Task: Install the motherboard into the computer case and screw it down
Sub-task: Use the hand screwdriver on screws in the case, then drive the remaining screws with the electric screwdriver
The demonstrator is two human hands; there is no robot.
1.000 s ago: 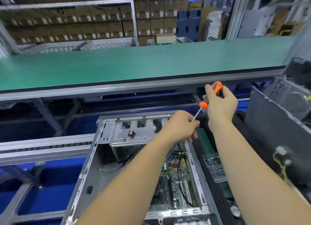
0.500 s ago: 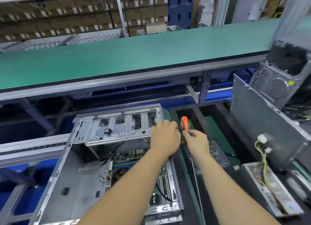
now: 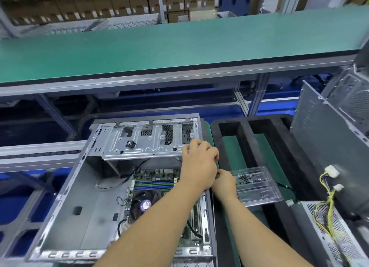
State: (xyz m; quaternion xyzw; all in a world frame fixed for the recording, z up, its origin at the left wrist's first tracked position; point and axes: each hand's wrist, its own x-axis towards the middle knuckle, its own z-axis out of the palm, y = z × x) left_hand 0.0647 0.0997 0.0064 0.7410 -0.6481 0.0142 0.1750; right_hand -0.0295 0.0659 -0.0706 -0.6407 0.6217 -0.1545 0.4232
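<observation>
an open computer case [image 3: 75, 216] lies on its side on the workstation, the motherboard [image 3: 153, 188] seated flat on its floor toward the right wall, its blue and green memory slots and the round cooler label in plain sight. the left hand [image 3: 197, 167] rests over the case's upper right edge, just below the perforated metal drive cage [image 3: 147, 141] — fingers bent over the rim, though whether they pinch anything small cannot be told from this angle. the right hand [image 3: 224, 183] sits just beside it, touching the near left corner of a clear plastic tray [image 3: 259, 186] that holds a scatter of small dark screws [image 3: 246, 178]; its fingertips are curled toward the left hand and mostly hidden behind it, so what they hold, if anything, cannot be told. the tray lies on a black foam insert [image 3: 267, 131] over a green mat, right of the case. farther right stand a second grey chassis [image 3: 327, 147] and a power supply [image 3: 335, 232] with yellow wiring — and a long green-topped conveyor shelf [image 3: 179, 45] runs across the background, with stacked cardboard boxes [image 3: 79, 5] behind it.
</observation>
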